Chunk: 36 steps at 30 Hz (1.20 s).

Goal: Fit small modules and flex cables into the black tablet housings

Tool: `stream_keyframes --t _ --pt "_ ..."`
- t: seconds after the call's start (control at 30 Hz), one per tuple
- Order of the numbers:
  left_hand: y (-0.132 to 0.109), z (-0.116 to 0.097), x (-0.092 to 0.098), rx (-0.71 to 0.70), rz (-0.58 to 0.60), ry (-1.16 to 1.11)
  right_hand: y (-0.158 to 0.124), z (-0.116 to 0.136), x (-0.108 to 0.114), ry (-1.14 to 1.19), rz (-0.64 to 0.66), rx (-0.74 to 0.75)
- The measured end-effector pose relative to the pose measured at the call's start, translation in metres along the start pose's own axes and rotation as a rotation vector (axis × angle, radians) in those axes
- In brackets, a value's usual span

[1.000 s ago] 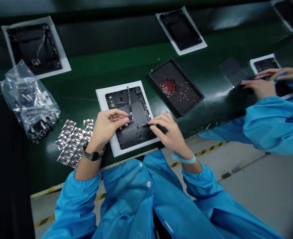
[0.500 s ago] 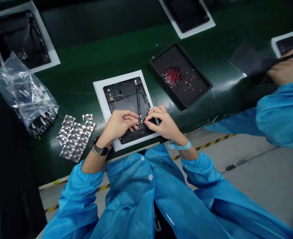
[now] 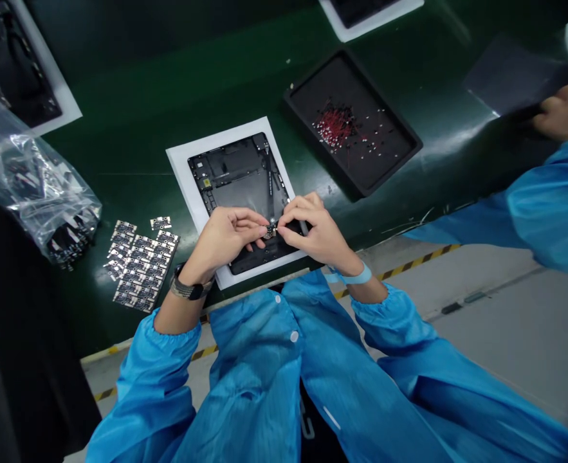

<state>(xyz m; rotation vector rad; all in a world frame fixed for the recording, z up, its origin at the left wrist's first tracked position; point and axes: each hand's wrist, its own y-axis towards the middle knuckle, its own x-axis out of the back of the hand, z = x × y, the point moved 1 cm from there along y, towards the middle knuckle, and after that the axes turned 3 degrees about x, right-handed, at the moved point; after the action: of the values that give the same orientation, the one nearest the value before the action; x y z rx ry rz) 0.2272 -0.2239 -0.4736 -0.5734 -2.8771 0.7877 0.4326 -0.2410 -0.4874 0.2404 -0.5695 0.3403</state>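
Note:
A small circuit board (image 3: 271, 230) is pinched between the thumb and fingers of my left hand (image 3: 223, 236), over the lower part of a black tablet housing (image 3: 235, 172). My right hand (image 3: 316, 230) is closed in a pinch at the board's right edge; whatever its fingertips hold is too small to make out. A dark flat ribbon cable (image 3: 269, 183) runs down the housing towards the board. The housing lies on a white sheet (image 3: 181, 166), its lower part partly covered by my hands.
Left of my hands lie a panel of small circuit boards (image 3: 143, 273) and a single board (image 3: 161, 223). Beyond is a clear bag of black parts (image 3: 37, 173). A black tray (image 3: 361, 128) holds red and black wires. At right is another person's hand (image 3: 566, 110).
My view has shifted slightly, so the table things sit a little differently. Both hands stay together at the small board, with only slight finger movement.

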Motion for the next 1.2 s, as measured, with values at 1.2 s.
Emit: stream_keyframes --t 1.2 --pt "-0.006 0.001 -0.016 -0.111 -0.083 0.035 0.004 -0.009 0.015 0.174 0.161 -0.064"
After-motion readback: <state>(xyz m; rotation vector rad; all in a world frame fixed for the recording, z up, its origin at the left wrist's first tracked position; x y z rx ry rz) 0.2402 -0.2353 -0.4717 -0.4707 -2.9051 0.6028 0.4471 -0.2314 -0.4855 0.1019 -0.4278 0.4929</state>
